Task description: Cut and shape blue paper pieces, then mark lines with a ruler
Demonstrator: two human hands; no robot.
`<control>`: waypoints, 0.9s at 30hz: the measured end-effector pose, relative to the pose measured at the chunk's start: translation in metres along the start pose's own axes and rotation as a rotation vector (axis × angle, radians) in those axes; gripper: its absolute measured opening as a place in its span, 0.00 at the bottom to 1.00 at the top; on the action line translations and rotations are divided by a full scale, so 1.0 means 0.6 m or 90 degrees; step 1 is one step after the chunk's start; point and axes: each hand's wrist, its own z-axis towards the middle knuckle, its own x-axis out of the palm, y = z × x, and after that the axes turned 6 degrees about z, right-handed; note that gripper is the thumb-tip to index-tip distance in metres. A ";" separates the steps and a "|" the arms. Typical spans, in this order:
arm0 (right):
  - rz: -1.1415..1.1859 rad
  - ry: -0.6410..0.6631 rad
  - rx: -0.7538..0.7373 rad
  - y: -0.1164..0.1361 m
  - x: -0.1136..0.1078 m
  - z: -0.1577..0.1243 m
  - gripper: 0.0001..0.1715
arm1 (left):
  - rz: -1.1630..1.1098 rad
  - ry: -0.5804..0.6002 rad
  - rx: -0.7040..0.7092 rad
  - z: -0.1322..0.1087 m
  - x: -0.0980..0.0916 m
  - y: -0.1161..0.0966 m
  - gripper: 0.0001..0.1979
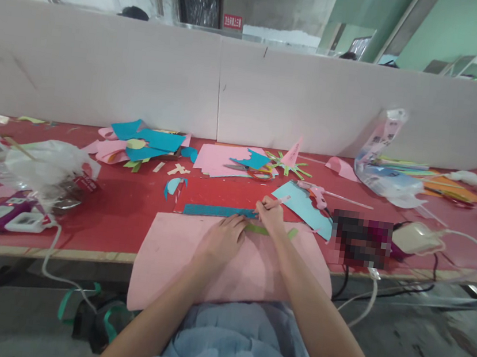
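Note:
A large pink sheet (163, 256) lies across the table edge in front of me and hangs toward my lap. Along its far edge runs a long, straight dark-blue strip (206, 210); I cannot tell whether it is a ruler or paper. My left hand (227, 234) rests flat on the sheet, fingertips against the strip. A pen (283, 200) is pinched in my right hand (270, 214), its tip hidden near the strip's right end. Partly under my right hand is a green paper strip (258, 229).
Scissors (256, 172) lie on pink sheets (212, 158) behind my hands. A pink glue gun (317, 195) rests on light-blue paper (304, 210) to the right. Paper scraps (156, 142) and a plastic bag (48, 169) are at left. A white partition (147, 74) closes off the back.

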 end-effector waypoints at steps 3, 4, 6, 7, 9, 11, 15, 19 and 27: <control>0.004 -0.001 0.005 0.000 0.000 0.000 0.15 | -0.007 0.000 -0.005 0.000 0.001 0.000 0.17; 0.003 -0.003 0.005 0.000 0.000 0.000 0.15 | -0.009 -0.001 -0.006 0.000 0.002 0.000 0.17; -0.007 -0.012 0.003 -0.001 0.001 0.000 0.14 | -0.010 -0.005 -0.005 0.000 0.003 0.001 0.17; -0.012 -0.017 0.001 -0.002 0.001 0.000 0.14 | -0.010 -0.006 -0.004 0.000 0.003 0.001 0.17; -0.018 -0.018 -0.002 -0.003 0.001 0.000 0.14 | -0.008 -0.006 -0.003 0.000 0.002 0.001 0.17; -0.021 -0.008 -0.006 -0.004 0.000 0.001 0.14 | -0.007 -0.002 -0.004 0.001 0.000 0.000 0.17; -0.026 -0.014 -0.001 -0.002 -0.001 0.000 0.13 | -0.004 0.003 -0.005 0.000 -0.003 -0.001 0.17; -0.018 -0.006 -0.015 0.002 -0.003 -0.001 0.14 | -0.004 0.006 -0.003 -0.001 -0.004 -0.001 0.17; -0.022 -0.018 -0.005 -0.006 0.001 0.002 0.13 | -0.009 0.003 -0.008 0.001 -0.001 -0.001 0.17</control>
